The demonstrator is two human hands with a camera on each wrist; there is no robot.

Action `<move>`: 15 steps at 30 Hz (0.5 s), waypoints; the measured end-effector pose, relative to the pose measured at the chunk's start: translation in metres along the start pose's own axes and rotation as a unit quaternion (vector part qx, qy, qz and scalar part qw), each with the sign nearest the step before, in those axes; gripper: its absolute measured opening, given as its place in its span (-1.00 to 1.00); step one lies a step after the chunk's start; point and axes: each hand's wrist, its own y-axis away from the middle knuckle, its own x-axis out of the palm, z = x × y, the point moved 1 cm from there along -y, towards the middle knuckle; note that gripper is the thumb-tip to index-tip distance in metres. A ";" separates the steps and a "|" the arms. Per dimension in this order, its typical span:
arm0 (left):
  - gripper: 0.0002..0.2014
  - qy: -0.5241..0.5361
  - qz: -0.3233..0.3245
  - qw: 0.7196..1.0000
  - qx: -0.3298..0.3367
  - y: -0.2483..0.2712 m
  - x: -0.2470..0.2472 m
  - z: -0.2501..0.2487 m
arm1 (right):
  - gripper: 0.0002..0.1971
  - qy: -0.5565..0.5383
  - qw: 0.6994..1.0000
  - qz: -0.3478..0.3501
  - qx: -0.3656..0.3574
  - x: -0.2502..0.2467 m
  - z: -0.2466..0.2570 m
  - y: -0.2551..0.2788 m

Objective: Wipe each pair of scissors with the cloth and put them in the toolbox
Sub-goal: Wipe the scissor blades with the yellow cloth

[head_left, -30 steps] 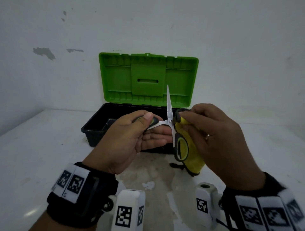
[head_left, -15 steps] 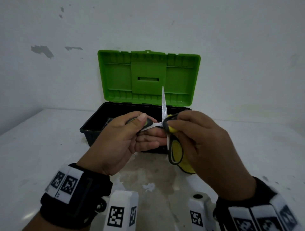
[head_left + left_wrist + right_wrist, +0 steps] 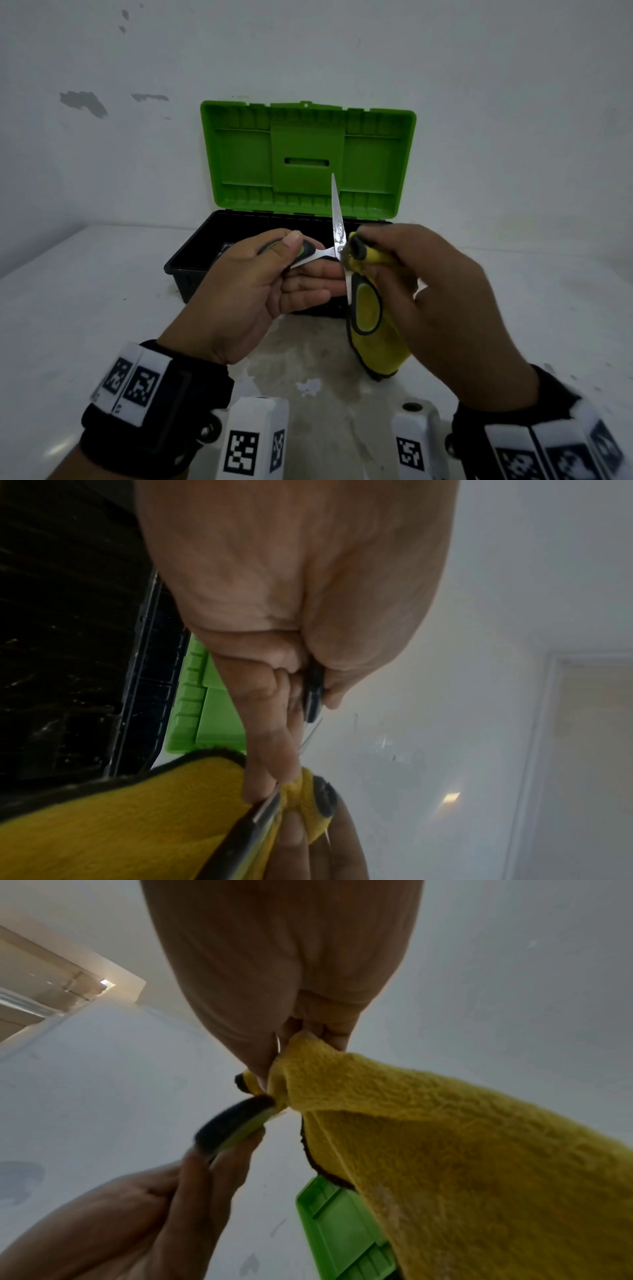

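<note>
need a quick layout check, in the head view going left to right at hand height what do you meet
left hand gripping one scissors handle → upright scissors blade → yellow cloth → right hand pinching the cloth around the other blade. The open toolbox spans behind them all, so it has no clear place.

Left hand (image 3: 253,287) grips with thumb on top; right hand (image 3: 424,284) pinches just beside it, fingers curled.

Bare room, chipped white wall (image 3: 82,102), toolbox (image 3: 308,164)
</note>
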 end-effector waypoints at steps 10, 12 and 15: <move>-0.67 -0.012 0.003 1.000 0.004 0.001 0.001 -0.002 | -0.75 0.061 0.996 -0.015 -0.069 0.014 -0.002 0.005; -0.67 -0.014 0.004 1.000 0.004 0.002 0.001 -0.003 | -0.75 0.049 0.997 -0.018 -0.065 0.011 -0.005 0.004; -0.68 -0.012 0.015 1.000 -0.002 0.003 0.003 0.000 | -0.74 0.047 0.998 -0.035 -0.033 0.003 -0.015 0.003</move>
